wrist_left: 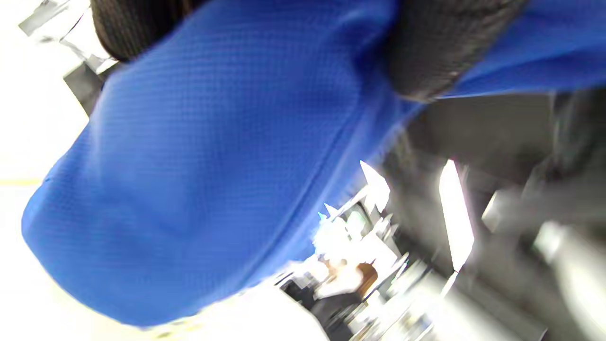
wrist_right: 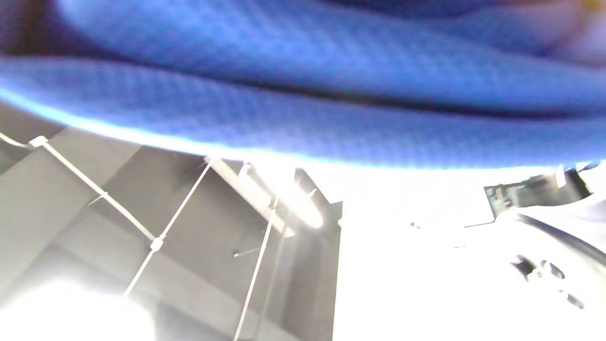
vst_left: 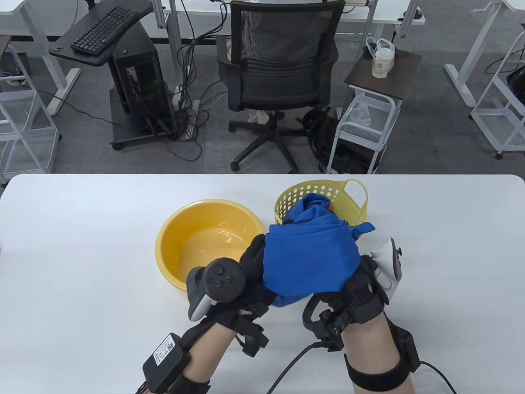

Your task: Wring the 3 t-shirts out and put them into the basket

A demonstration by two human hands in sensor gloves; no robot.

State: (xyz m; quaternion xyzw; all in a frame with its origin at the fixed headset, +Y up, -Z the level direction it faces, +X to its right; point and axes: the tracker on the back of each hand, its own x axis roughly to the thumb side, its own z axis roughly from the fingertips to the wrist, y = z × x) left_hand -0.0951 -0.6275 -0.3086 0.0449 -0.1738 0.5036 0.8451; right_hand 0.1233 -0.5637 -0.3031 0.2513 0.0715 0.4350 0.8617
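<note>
Shirt (vst_left: 309, 260) is up off the table right now, a blue bundle held between both hands just in front of the basket (vst_left: 352, 203), with its top end already flopping over the near rim. Left hand (vst_left: 254, 262) has it from the left side, and the left wrist view shows a dark gloved finger curled over the blue cloth, so I'd say that hand is gripping the shirt. Right hand (vst_left: 361, 283) is tucked under the right side of the bundle; its fingers are buried in fabric from above and the right wrist view is just blue cloth, so I can't tell exactly how they lie, though it looks like it's carrying the shirt too. Basin (vst_left: 209, 242) sits just left of the basket, and I see no shirts left in it, only a bit of shine at the bottom that might be water. Basket seems to hold some blue cloth already, but I can't tell if that's another shirt or just this one's end hanging in. My read: wringing on this one is finished and we're at the drop-in step, maybe for the last shirt. Next move needs the bundle carried a little further away from the person and over the rim, then both hands letting go together so it lands inside. Watch the trailing bit on the right side, it could snag on the handle (vst_left: 356, 193) or hang outside.
</note>
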